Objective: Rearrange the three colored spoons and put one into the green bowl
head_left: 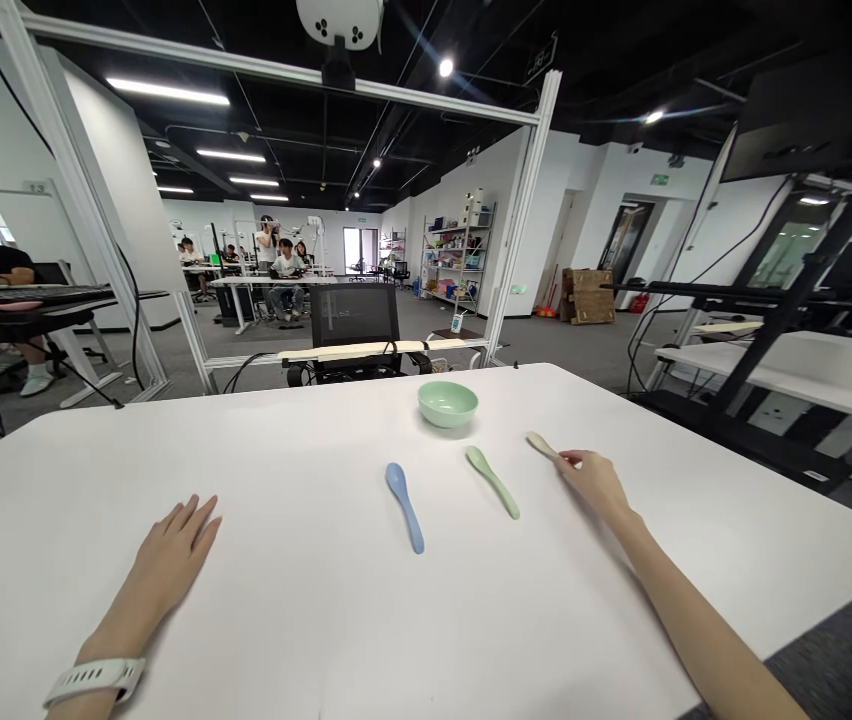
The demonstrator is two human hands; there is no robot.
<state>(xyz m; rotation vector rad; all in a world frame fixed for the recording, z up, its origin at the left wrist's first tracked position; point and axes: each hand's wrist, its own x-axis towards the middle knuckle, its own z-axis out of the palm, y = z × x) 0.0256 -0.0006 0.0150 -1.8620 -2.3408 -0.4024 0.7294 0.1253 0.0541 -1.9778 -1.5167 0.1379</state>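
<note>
On the white table (321,620) lie a blue spoon (404,506) and a green spoon (493,481), side by side, with a pale green bowl (448,403) behind them. My right hand (595,479) is pinched on the handle of a beige spoon (541,444) at the right, its bowl end resting on the table. My left hand (169,555) lies flat on the table at the left, fingers stretched out, holding nothing. A white wristband (94,679) is on that wrist.
A black office chair (355,330) stands behind the table's far edge inside a white metal frame (517,230). Other desks stand at left and right. Several people sit and stand far back in the room.
</note>
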